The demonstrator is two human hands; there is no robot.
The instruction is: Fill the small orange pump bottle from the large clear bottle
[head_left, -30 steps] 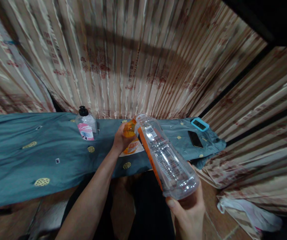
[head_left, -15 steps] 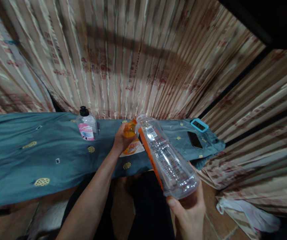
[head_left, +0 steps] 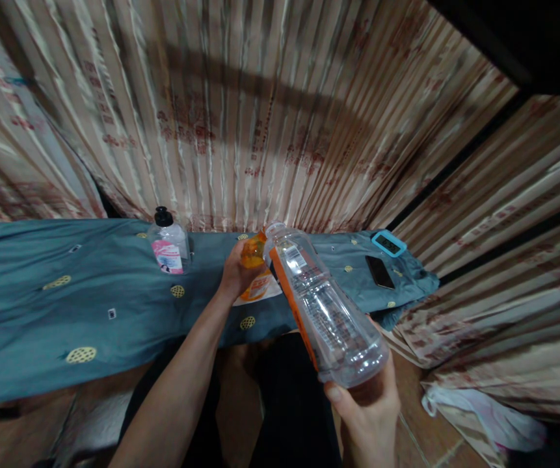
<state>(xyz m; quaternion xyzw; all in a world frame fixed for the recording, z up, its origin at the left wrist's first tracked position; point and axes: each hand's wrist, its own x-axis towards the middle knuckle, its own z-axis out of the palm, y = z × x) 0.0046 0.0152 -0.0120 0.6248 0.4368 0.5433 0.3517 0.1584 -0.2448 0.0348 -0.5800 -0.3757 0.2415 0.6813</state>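
Note:
My right hand (head_left: 365, 409) grips the base of a large clear plastic bottle (head_left: 323, 305) with an orange strip on its label. The bottle is tilted, its open neck pointing up and away toward the table. My left hand (head_left: 235, 272) is wrapped around an orange bottle (head_left: 255, 260) that stands on the teal cloth. The mouth of the clear bottle sits right beside the top of the orange one, touching or nearly so.
A teal patterned cloth (head_left: 65, 305) covers the low table. A clear bottle with a black cap and pink label (head_left: 168, 244) stands at the back. A black phone (head_left: 381, 272) and a blue-framed device (head_left: 389, 243) lie at the right. Striped curtains hang behind; a white bag (head_left: 484, 416) lies on the floor.

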